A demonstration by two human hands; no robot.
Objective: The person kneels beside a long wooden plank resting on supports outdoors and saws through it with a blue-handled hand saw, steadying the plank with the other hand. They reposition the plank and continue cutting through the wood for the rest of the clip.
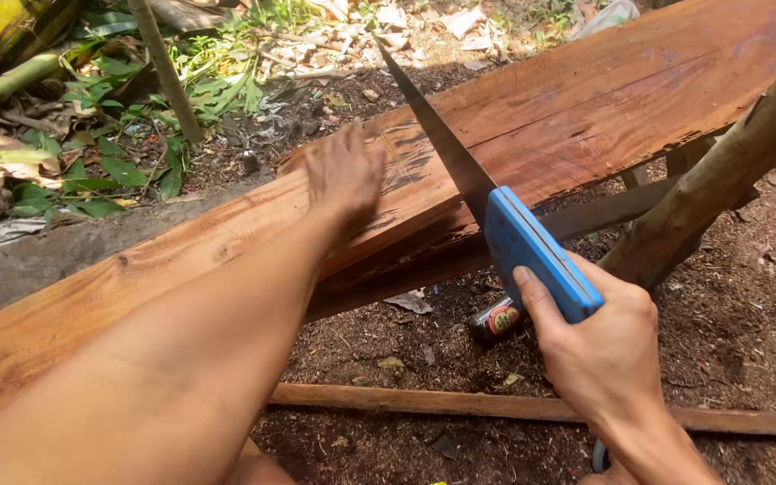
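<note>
Two hands did it right — left hand point(345, 171) lay spread flat, pinning the reddish plank point(541, 108) beside the cut, right hand point(599, 346) wrapped the blue-handled saw point(496, 211). Blade sat mid-plank; long strokes suited it.

We see dark soil point(747, 332) in hard sunlight, scattered with dry leaves. Beyond it, green leafy plants point(110, 135) crowd around a thin upright stem point(168, 76). On the soil lie a narrow wooden batten point(460, 405) and a small can point(496, 319).
</note>
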